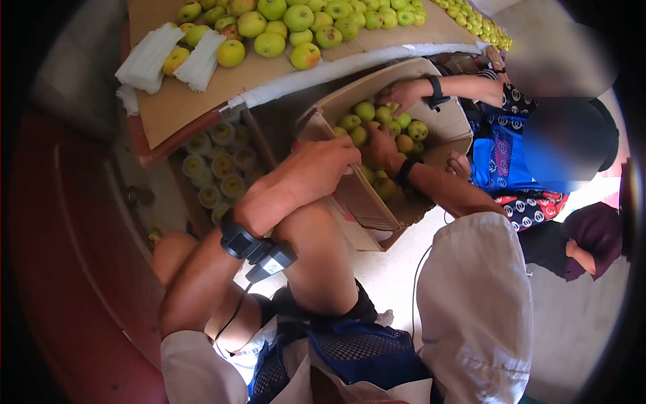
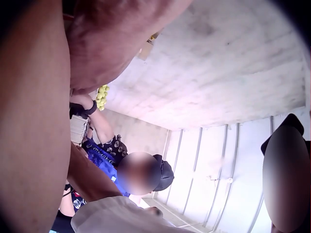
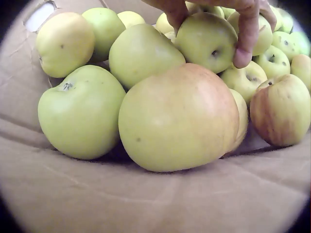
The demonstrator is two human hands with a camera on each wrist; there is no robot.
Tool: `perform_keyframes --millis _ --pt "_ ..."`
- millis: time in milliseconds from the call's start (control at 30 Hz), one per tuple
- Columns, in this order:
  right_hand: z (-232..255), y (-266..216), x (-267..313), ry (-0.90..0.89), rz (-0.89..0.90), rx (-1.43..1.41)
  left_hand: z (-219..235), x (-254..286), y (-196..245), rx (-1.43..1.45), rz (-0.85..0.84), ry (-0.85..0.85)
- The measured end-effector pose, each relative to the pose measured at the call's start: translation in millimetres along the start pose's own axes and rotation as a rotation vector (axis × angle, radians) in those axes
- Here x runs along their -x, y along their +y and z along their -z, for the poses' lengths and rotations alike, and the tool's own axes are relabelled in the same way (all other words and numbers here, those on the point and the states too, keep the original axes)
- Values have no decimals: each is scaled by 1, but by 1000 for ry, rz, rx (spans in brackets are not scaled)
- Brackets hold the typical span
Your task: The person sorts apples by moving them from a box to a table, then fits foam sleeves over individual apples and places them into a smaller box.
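Note:
In the head view a cardboard box (image 1: 441, 111) holds many green and yellowish apples (image 1: 365, 111). My right hand (image 1: 382, 145) reaches down among them. Its thumb and fingers pinch one green apple (image 3: 206, 42) in the right wrist view, over other apples. My left hand (image 1: 330, 161) lies at the box's near left rim, fingers bent over the edge, its forearm across my raised knee. The left wrist view shows that hand only as a large blurred shape (image 2: 107, 43). Another person's hand (image 1: 404, 93) also reaches into the box from the far side.
Behind the box, a cardboard-covered table (image 1: 165, 124) bears many apples (image 1: 252, 25) and white foam nets (image 1: 149, 59). Below it stands a crate of net-wrapped apples (image 1: 222, 165). The other person (image 1: 501, 151) sits at the right. A cable (image 1: 418, 269) hangs near my right sleeve.

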State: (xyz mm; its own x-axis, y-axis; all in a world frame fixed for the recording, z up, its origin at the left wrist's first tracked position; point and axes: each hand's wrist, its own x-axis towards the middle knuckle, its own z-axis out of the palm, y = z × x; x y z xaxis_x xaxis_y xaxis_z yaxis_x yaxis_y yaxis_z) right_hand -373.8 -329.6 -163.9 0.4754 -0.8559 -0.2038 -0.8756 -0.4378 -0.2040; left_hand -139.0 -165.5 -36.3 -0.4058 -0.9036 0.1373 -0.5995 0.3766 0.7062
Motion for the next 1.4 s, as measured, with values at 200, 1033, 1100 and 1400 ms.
perform_keyframes --millis 200,1033,1100,1400 --pt "-6 17 -10 -49 -24 -116 7 0 1 84 26 -10" --pt "-15 16 6 0 37 -21 -4 6 10 38 -25 -1" --pt "-10 18 6 7 34 -52 -5 7 11 45 -24 11" --pt "-10 57 -39 6 115 -380 -7 9 8 24 -22 0"
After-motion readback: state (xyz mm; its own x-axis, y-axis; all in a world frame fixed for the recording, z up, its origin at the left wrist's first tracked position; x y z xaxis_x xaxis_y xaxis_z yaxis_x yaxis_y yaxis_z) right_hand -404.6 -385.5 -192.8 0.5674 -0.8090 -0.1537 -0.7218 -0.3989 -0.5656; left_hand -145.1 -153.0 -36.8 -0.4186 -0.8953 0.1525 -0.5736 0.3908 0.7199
